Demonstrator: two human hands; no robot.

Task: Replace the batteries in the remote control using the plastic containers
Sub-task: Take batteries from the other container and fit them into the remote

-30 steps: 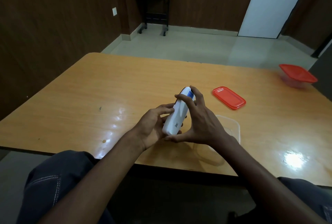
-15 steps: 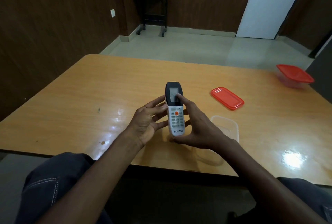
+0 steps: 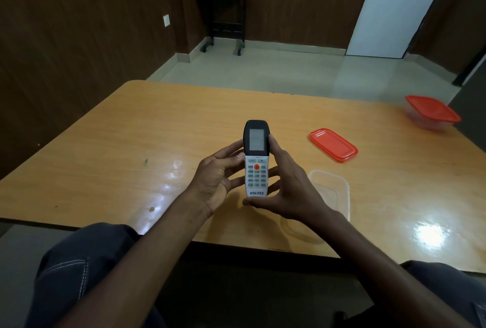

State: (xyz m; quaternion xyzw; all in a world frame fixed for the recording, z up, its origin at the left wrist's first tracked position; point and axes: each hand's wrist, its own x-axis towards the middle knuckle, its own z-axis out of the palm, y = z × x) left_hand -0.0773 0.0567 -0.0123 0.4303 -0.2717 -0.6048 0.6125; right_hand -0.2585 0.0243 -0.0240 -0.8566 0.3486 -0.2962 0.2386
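I hold a white remote control (image 3: 256,170) with a dark screen end upright above the wooden table (image 3: 131,143), its button face toward me. My left hand (image 3: 219,178) grips its left side and my right hand (image 3: 286,188) wraps its right side and bottom. A clear lidless plastic container (image 3: 332,191) sits on the table just right of my right hand. Its red lid (image 3: 333,144) lies flat further back. A second clear container with a red lid on (image 3: 431,112) stands at the far right edge. No batteries are visible.
The table's near edge runs just below my forearms, with my knees under it. Beyond the table lie a tiled floor, a dark side table (image 3: 223,17) against the brown wall and a white door (image 3: 394,7).
The remote has been turned over, from its white back facing me to its button face. It now stands more upright, with both hands on its sides.
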